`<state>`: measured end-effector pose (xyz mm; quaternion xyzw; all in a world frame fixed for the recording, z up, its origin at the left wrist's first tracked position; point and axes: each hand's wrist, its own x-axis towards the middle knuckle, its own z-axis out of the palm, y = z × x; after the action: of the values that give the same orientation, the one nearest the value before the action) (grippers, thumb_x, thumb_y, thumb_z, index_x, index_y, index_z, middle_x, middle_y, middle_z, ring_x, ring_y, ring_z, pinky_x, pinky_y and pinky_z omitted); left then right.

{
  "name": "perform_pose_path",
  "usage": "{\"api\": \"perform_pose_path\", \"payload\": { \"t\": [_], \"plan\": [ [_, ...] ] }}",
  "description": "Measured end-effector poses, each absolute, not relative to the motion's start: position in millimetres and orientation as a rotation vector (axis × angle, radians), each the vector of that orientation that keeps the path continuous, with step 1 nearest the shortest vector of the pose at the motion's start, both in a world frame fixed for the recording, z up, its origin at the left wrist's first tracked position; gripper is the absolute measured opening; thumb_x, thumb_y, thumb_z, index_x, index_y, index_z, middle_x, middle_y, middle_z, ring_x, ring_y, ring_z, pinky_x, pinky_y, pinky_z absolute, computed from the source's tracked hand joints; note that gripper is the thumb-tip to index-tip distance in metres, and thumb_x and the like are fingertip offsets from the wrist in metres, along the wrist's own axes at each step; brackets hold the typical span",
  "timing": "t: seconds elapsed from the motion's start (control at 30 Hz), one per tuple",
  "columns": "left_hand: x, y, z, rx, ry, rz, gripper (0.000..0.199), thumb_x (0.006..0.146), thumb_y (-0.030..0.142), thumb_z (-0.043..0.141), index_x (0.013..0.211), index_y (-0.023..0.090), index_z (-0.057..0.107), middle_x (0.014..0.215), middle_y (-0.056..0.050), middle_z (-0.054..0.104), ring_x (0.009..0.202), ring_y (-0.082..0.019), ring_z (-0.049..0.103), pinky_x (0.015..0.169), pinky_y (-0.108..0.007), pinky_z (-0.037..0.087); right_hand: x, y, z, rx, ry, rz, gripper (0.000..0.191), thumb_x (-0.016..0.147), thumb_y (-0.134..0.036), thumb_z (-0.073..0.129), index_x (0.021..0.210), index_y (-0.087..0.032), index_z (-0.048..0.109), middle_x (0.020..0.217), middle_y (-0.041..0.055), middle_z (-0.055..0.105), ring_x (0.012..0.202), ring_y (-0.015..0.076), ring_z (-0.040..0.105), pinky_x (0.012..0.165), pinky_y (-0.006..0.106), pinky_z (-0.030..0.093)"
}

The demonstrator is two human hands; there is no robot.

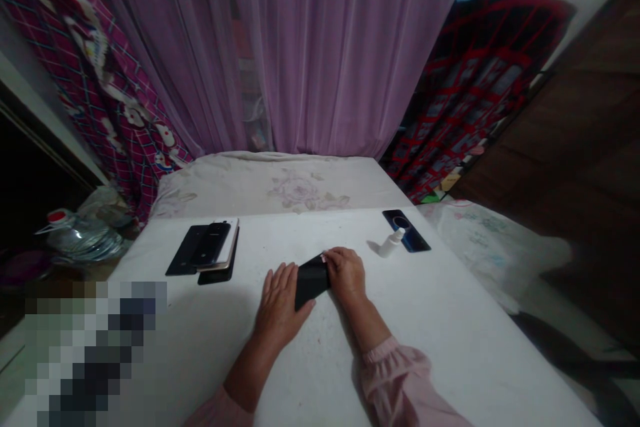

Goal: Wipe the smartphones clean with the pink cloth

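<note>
White surface (450, 333) — black slab (312, 279) between left fingers (286, 275) and right fingers (344, 256)

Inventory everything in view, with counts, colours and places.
table: 1, white-covered, centre
black slab: 1, black, near the table's middle
pile of phone-like slabs: at least 4, black and white, table's left
blue slab: 1, dark blue, table's right
small bottle: 1, white, beside the blue slab
flowered cloth: 1, pale, table's far end
curtain: at least 1, purple, behind
patterned cloth: 1, magenta, back left
checked cloth: 1, red and dark, back right
jug: 1, clear, red-capped, left of table
plastic bag: 1, translucent, right of table
panel: 1, brown, right edge
sleeves: 2, pink, bottom
left hand: 1, bare, at black slab's left end
right hand: 1, bare, at its right end
</note>
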<state>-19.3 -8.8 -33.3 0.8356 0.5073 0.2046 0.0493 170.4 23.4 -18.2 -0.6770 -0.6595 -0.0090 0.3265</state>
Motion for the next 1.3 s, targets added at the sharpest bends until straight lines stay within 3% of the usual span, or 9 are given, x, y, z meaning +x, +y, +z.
{"api": "perform_pose_path", "payload": {
  "t": [0.27,0.6,1.3],
  "plan": [
    [-18.1,-8.4,-33.3,2.558,1.552,0.630,0.065,0.085,0.040,0.055,0.140,0.013,0.036,0.142,-0.016,0.049,0.136,-0.031,0.039,0.113,-0.053,0.025,144.5,8.0,-14.3,-1.571,-1.905,0.058,0.016,0.085,-0.017,0.063,0.091,-0.026,0.074,0.093,0.0017,0.071,0.089,0.0192,0.057,0.077,0.031,0.039],
    [-17.5,-9.7,-30.2,2.538,1.548,0.630,0.066,0.085,0.039,0.054,0.142,0.014,0.032,0.143,-0.016,0.048,0.137,-0.031,0.037,0.114,-0.054,0.024,165.2,29.0,-14.2,-1.763,-1.776,-0.019,0.018,0.085,-0.016,0.061,0.092,-0.024,0.075,0.094,0.0037,0.071,0.087,0.0210,0.057,0.076,0.032,0.040],
    [-17.1,-10.2,-28.7,2.523,1.532,0.633,0.065,0.086,0.041,0.053,0.142,0.015,0.033,0.142,-0.015,0.048,0.137,-0.031,0.037,0.113,-0.054,0.024,167.9,-16.0,-18.9,-1.584,-1.855,-0.006,0.021,0.087,-0.018,0.056,0.094,-0.024,0.075,0.094,0.0061,0.071,0.087,0.0198,0.059,0.077,0.032,0.045]
  ]
}}
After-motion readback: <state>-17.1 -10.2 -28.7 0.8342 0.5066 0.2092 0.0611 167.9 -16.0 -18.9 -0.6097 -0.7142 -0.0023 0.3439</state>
